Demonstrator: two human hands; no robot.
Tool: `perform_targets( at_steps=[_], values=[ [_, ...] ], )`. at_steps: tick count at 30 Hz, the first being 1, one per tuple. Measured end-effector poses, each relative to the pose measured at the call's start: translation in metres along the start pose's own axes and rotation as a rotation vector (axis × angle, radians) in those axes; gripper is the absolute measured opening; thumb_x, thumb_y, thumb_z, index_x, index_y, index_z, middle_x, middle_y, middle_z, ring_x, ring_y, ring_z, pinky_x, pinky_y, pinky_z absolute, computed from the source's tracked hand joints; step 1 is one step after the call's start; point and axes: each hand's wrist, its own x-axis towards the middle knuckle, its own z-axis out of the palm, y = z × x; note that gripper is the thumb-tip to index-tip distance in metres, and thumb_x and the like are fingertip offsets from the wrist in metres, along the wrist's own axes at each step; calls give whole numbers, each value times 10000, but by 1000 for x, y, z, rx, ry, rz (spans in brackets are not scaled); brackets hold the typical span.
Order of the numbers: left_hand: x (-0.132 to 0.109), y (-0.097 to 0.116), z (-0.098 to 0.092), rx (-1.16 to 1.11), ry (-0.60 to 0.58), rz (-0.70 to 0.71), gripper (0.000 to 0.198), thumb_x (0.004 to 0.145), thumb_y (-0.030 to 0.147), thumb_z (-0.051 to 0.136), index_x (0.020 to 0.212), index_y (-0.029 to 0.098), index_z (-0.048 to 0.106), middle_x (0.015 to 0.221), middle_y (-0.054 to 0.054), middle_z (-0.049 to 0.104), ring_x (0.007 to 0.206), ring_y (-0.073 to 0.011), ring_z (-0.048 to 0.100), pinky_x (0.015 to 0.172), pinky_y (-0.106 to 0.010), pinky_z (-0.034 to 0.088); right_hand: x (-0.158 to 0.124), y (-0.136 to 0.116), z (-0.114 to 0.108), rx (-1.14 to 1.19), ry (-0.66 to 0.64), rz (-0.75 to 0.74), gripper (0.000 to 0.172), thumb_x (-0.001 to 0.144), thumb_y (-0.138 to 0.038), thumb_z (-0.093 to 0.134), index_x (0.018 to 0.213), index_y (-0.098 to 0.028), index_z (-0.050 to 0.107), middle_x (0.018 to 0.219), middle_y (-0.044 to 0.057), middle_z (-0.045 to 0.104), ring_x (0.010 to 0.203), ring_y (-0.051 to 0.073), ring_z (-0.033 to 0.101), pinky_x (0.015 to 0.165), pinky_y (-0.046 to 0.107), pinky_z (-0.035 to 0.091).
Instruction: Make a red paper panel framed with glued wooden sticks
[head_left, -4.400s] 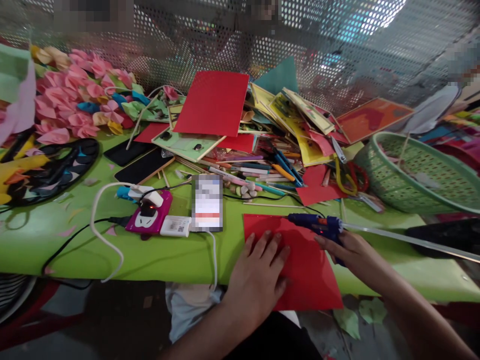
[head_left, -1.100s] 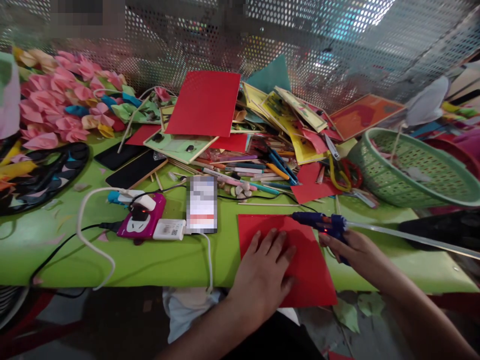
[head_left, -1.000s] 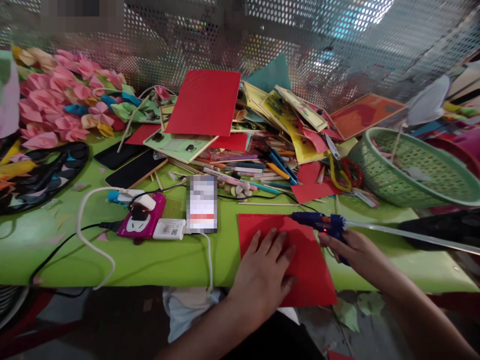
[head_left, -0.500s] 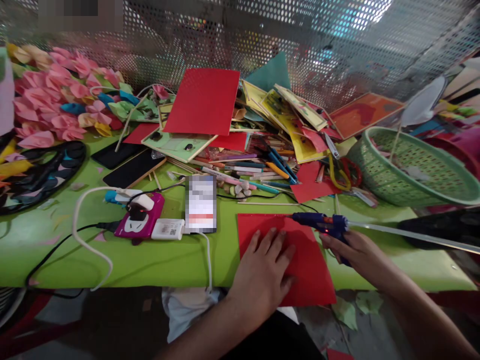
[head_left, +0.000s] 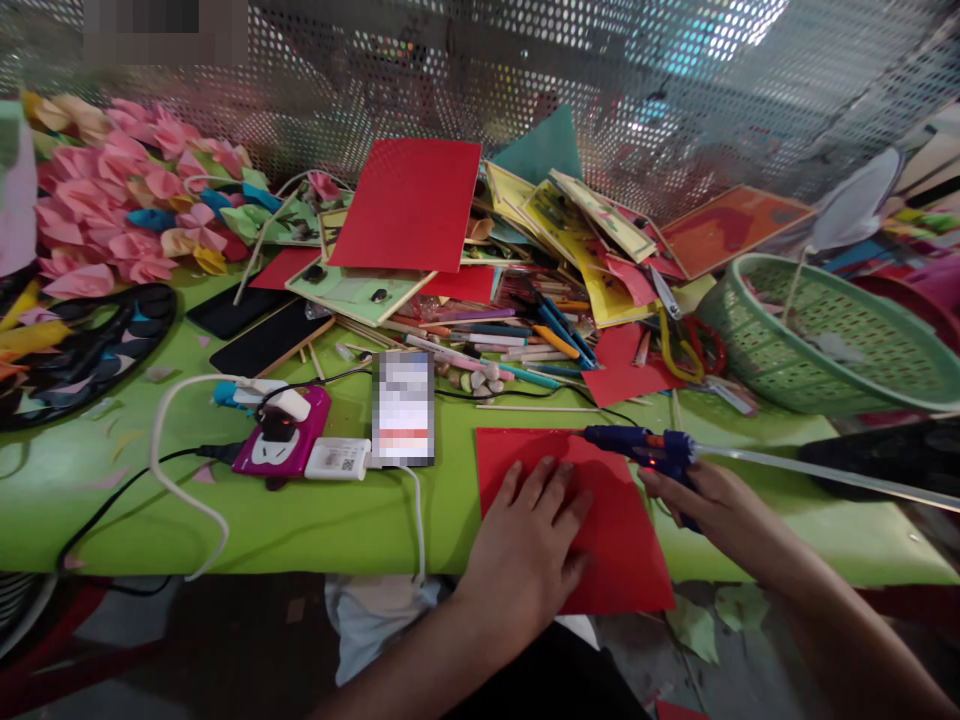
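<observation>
L hand (head_left: 525, 530) lies flat on red sheet (head_left: 626, 565), fingers spread, gripping nothing, just pressing down. R hand (head_left: 705, 500) is closed round the handle of a blue glue gun (head_left: 637, 443), w/ a long clear glue stick (head_left: 825, 472) poking out the back. Small red light on the gun is lit.

Sheet is on the green table (head_left: 315, 540), in front of the person, bottom edge hanging a bit past the near side. Gun's tip points L, at the sheet's top edge, twd the R part; can't tell if it's touching or just above. Too small to see for sure if there's fresh glue.

Step in hand, prob.: gluing along that top edge. Next move, I'd say, calls for L hand holding the sheet flat, fingers clear of the hot tip, and R hand keeping the tip low & even along the edge.

Nearby: phone (head_left: 403, 405) & power strip (head_left: 274, 450) to the L, pens (head_left: 525, 345) and scissors (head_left: 679, 350) behind, green basket (head_left: 757, 350) back R.
</observation>
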Motion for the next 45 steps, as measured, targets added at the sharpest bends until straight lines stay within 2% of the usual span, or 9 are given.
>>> perform_targets(
  at_steps=[5, 10, 19, 23, 27, 37, 45],
  values=[
    [0, 1, 1, 11, 0, -10, 565, 1015, 475, 545, 1511, 206, 516, 1640, -90, 441, 1525, -297, 383, 1251, -539, 338, -1, -6, 5, 29, -15, -13, 610, 834, -812, 535, 641, -233, 553, 501, -17, 495, 473, 151, 445, 466, 288, 337],
    [-1, 0, 3, 6, 7, -5, 573, 1004, 464, 568, 1515, 212, 508, 1650, -89, 424, 1527, -295, 378, 1249, -546, 337, 0, -12, 9, 66, -22, -68, 552, 854, -753, 582, 680, -229, 573, 550, -15, 545, 509, 150, 468, 474, 277, 348],
    [0, 0, 1, -27, 13, -4, 559, 1018, 463, 545, 1513, 205, 508, 1649, -82, 428, 1537, -291, 359, 1262, -534, 321, -2, 2, 0, 17, 12, -1, 634, 823, -828, 529, 600, -235, 549, 505, 3, 528, 481, 157, 464, 471, 294, 342],
    [-1, 0, 1, -19, 10, -17, 556, 1018, 463, 544, 1514, 215, 505, 1655, -81, 418, 1538, -280, 358, 1267, -530, 316, -2, -4, 2, 50, 8, -21, 641, 831, -826, 520, 556, -247, 502, 494, 2, 501, 477, 159, 448, 475, 305, 351],
    [-1, 0, 1, -14, 1, -13, 568, 1013, 468, 552, 1520, 216, 497, 1659, -80, 412, 1544, -286, 344, 1262, -543, 319, 1, -10, 5, 33, 1, -33, 608, 829, -812, 538, 597, -250, 531, 474, -14, 471, 465, 160, 434, 470, 304, 354],
    [-1, 1, -2, -5, -10, -13, 569, 1021, 470, 531, 1529, 222, 473, 1648, -78, 427, 1544, -281, 333, 1260, -540, 311, -3, 18, -4, 32, 18, 35, 618, 835, -810, 536, 658, -221, 583, 534, -3, 555, 512, 158, 488, 489, 284, 364],
    [-1, 1, -2, -12, -8, -16, 575, 1003, 457, 574, 1519, 220, 483, 1656, -79, 414, 1544, -281, 333, 1262, -541, 310, -1, 9, 1, 26, 9, 25, 631, 826, -828, 540, 602, -238, 552, 525, 9, 554, 504, 174, 495, 500, 313, 358]
  ],
)
